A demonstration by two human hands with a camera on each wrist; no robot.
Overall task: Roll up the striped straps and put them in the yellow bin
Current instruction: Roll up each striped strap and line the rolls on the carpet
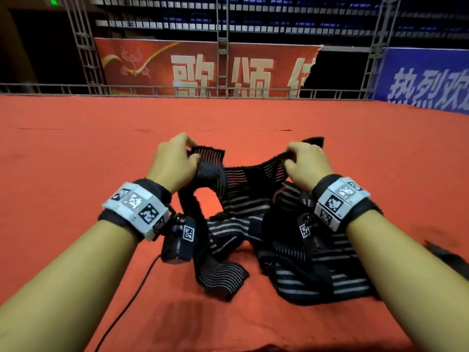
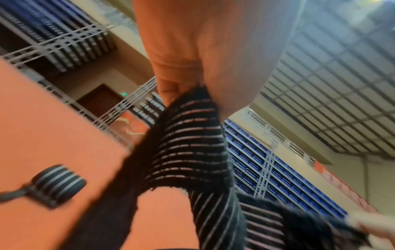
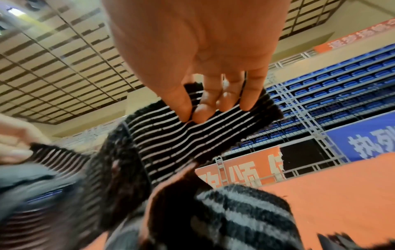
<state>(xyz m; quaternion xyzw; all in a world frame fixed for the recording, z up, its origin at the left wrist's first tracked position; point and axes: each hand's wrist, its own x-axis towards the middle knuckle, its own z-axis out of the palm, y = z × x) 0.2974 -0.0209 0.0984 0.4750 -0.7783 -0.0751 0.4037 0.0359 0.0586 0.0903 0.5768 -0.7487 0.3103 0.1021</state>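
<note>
Over a pile of black striped straps (image 1: 291, 252) on the red surface, both hands hold one striped strap (image 1: 243, 174) up in the air. My left hand (image 1: 191, 152) grips its left end, where the strap folds over into a thick bunch. My right hand (image 1: 289, 157) pinches the other end between thumb and fingers (image 3: 213, 101), with a dark tab sticking out behind. The left wrist view shows the strap (image 2: 192, 143) hanging from my pinching left hand (image 2: 186, 91). A rolled striped strap (image 2: 57, 184) lies on the red surface. No yellow bin is in view.
The red carpeted surface (image 1: 76, 148) stretches wide around the pile. A metal rail (image 1: 50, 88) and banners bound its far edge. A black cable (image 1: 132, 301) trails from my left wrist camera. A dark object (image 1: 446, 252) lies at the right edge.
</note>
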